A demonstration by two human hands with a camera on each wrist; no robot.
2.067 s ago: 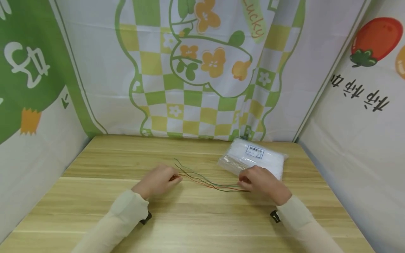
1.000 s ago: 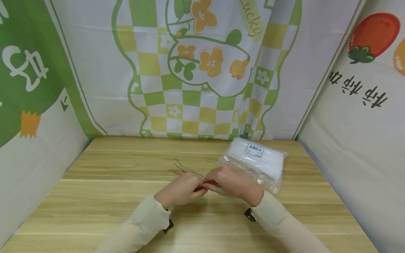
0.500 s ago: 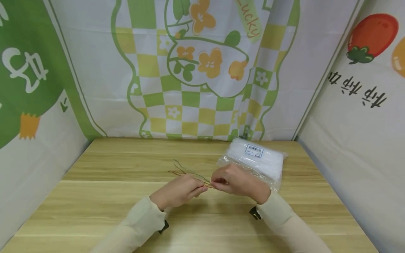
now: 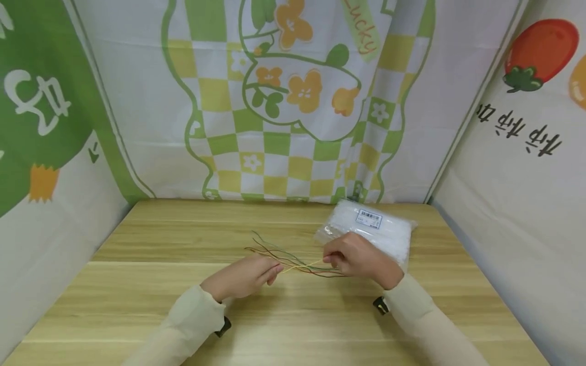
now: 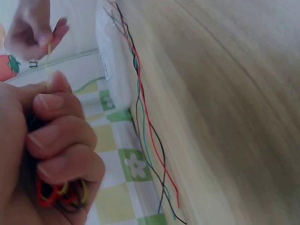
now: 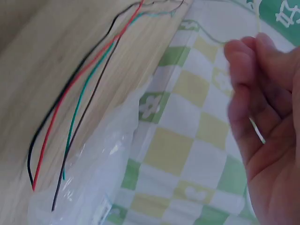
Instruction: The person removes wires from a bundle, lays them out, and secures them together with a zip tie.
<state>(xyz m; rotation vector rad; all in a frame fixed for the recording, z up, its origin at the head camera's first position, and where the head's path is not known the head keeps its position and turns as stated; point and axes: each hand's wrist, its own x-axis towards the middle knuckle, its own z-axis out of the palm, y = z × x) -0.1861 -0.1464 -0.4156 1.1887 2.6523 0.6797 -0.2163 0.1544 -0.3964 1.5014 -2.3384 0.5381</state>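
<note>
The wooden table (image 4: 293, 325) fills the lower frame, with the clear-wrapped white packet (image 4: 390, 235) at its upper right, partly behind the right hand (image 4: 363, 259). Farther left, the left hand (image 4: 244, 276) has its fingers curled round a bundle of looped coloured strands (image 5: 63, 193), and loose black, red, green and brown strands (image 6: 71, 85) lie at lower middle. Nearly together half a second ago, the hands have parted, both pinching the yellow strand (image 4: 313, 263), now nearly straight between them at lower middle, apparently being separated from the rest.
</note>
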